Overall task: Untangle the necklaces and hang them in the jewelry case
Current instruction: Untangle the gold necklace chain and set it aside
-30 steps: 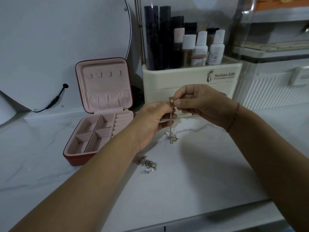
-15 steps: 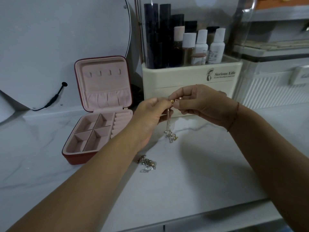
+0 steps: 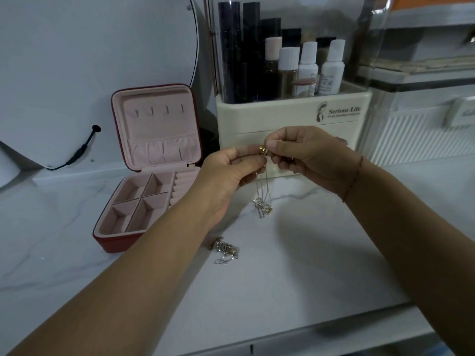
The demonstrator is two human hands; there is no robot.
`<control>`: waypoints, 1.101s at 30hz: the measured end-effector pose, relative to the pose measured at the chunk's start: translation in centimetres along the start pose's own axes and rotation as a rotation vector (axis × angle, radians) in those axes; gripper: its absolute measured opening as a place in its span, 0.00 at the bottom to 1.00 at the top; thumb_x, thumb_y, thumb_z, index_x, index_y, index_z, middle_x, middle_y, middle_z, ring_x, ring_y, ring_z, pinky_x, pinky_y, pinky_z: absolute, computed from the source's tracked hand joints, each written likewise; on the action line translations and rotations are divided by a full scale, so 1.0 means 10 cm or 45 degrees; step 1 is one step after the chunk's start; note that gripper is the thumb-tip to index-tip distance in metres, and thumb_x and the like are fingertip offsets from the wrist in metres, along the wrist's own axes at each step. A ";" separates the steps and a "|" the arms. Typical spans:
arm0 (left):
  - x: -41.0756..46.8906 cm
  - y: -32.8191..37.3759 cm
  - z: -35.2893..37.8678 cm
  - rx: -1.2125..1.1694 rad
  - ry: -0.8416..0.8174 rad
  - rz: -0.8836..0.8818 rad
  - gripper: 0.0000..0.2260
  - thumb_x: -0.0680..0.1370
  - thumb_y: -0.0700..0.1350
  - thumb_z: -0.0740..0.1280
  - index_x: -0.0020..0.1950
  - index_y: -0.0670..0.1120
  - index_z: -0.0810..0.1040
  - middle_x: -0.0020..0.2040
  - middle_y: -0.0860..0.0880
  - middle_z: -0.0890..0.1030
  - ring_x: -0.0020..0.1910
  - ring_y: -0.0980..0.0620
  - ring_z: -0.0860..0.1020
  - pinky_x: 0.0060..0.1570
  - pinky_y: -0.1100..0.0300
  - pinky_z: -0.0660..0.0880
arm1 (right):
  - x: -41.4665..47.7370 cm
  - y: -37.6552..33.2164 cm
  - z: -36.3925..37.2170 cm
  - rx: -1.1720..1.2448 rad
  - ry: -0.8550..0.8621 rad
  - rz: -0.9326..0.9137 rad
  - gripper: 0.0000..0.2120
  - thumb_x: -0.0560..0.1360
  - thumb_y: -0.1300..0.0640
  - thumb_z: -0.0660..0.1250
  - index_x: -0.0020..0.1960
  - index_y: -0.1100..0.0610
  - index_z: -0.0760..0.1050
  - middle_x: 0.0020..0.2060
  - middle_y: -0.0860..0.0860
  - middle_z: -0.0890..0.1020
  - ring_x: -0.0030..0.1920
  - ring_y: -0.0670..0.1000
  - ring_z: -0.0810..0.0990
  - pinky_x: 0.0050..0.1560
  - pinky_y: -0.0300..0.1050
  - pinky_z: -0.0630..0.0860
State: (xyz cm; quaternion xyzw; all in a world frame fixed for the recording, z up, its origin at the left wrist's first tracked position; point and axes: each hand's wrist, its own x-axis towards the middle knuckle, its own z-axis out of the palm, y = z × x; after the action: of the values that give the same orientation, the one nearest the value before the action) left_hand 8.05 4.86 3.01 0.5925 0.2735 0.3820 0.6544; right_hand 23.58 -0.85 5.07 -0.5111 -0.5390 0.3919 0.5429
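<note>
A thin necklace point(image 3: 262, 199) with a gold bead at its top hangs between my hands above the marble counter, its lower end bunched just over the surface. My left hand point(image 3: 228, 176) and my right hand point(image 3: 308, 155) both pinch its upper end by the bead, fingertips nearly touching. A second, tangled necklace point(image 3: 225, 250) lies on the counter under my left forearm. The red jewelry case point(image 3: 144, 176) stands open at the left, with a pink lining, several small hooks in its lid and bare compartments in its base.
A cream cosmetics organizer point(image 3: 290, 119) with bottles and dark tubes stands right behind my hands. A round mirror point(image 3: 90, 60) with a black cable leans at the back left. A ribbed white box point(image 3: 424, 134) stands at the right. The counter's front edge runs along the bottom.
My left hand's fingers have risen from lower on the chain up to the gold bead beside my right hand's fingertips. The hanging necklace stays in about the same place.
</note>
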 end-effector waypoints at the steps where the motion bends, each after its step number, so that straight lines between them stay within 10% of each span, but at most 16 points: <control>1: 0.00 0.00 0.00 0.006 0.008 -0.008 0.07 0.74 0.35 0.69 0.46 0.46 0.81 0.37 0.52 0.83 0.37 0.57 0.81 0.46 0.64 0.77 | 0.00 0.00 0.00 0.008 0.010 -0.003 0.03 0.77 0.64 0.64 0.46 0.61 0.76 0.32 0.50 0.77 0.30 0.42 0.74 0.31 0.31 0.71; 18: -0.02 -0.02 0.04 0.067 0.040 -0.037 0.05 0.76 0.40 0.68 0.41 0.45 0.81 0.33 0.51 0.81 0.34 0.56 0.77 0.47 0.60 0.75 | -0.01 -0.03 0.04 -0.028 0.058 -0.053 0.02 0.75 0.66 0.67 0.44 0.61 0.76 0.28 0.48 0.78 0.27 0.41 0.73 0.26 0.29 0.67; 33: -0.02 -0.02 0.04 0.249 0.116 0.107 0.08 0.79 0.41 0.64 0.41 0.42 0.79 0.33 0.51 0.78 0.36 0.54 0.77 0.46 0.59 0.76 | 0.00 0.03 0.03 -0.064 -0.075 0.140 0.08 0.73 0.60 0.68 0.50 0.63 0.79 0.33 0.50 0.77 0.34 0.44 0.72 0.42 0.37 0.72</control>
State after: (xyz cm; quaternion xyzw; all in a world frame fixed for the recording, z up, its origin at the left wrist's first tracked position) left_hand 8.26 4.48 2.83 0.6464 0.3139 0.4072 0.5638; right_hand 23.29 -0.78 4.69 -0.5417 -0.5355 0.4223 0.4914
